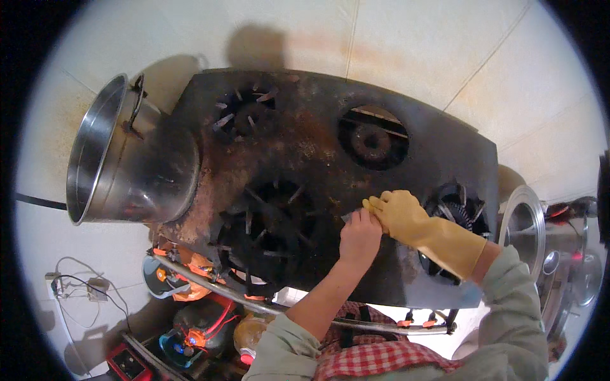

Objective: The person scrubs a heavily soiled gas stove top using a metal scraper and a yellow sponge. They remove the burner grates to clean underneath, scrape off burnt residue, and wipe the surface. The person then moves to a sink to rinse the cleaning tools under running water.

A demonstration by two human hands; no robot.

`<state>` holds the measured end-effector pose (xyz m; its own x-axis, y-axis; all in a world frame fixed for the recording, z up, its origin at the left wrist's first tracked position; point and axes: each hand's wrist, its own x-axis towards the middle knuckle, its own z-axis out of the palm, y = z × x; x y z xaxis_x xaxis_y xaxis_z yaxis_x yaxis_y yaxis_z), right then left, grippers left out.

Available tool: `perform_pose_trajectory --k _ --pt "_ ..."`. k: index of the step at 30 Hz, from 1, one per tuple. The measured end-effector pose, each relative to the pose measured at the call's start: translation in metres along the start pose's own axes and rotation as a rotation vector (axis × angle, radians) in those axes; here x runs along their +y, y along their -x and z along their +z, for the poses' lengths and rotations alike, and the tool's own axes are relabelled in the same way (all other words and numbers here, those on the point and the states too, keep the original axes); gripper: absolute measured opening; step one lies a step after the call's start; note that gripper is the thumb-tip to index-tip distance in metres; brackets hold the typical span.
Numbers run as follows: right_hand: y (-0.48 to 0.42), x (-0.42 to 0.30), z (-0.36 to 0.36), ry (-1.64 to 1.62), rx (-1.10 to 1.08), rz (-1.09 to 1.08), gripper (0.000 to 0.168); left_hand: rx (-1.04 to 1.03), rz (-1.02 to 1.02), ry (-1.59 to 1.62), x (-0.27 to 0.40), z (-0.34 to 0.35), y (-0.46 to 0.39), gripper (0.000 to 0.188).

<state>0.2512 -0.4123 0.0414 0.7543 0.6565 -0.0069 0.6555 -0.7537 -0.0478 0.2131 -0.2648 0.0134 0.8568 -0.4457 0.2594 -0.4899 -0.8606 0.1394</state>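
Note:
My bare left hand (360, 235) is over the front middle of a blackened metal gas stove (329, 190). Its fingers are curled around a small grey flat piece (346, 217), mostly hidden, so its kind is unclear. My right hand (400, 209) wears a long yellow rubber glove (443, 243). The gloved fingers are bent and meet the left fingertips; whether they also grip the grey piece cannot be seen. Left of my hands is the large front burner (271, 219) with its pot supports. The right burner (455, 209) lies partly behind the gloved forearm.
A large steel stockpot (143, 166) lies tipped on its side at the stove's left. Behind are a burner (248, 114) and an open round burner hole (373, 138). A gas pipe with orange-handled valves (224, 290) runs along the front, above a gas cylinder (200, 328). Steel pots (524, 228) stand right.

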Motion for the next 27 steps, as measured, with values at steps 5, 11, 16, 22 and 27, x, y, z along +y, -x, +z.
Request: perform_pose_trajectory --k 5,11,16,22,27 --pt "-0.098 0.038 -0.032 -0.062 -0.285 0.282 0.026 -0.072 -0.141 0.011 -0.059 0.000 -0.065 0.011" --pt "-0.012 0.004 -0.004 0.019 -0.087 0.048 0.023 -0.038 -0.061 -0.009 -0.004 0.002 -0.010 0.013" --pt "-0.086 0.048 -0.023 0.016 -0.024 0.141 0.009 -0.061 -0.085 -0.012 -0.058 -0.009 -0.084 0.008" --pt "0.011 -0.008 0.000 0.018 -0.042 0.049 0.022 -0.006 -0.013 -0.057 0.009 0.008 0.007 0.007" --pt "-0.112 0.043 -0.004 0.061 0.072 0.148 0.019 -0.005 -0.137 -0.144 -0.080 0.012 -0.090 0.008"
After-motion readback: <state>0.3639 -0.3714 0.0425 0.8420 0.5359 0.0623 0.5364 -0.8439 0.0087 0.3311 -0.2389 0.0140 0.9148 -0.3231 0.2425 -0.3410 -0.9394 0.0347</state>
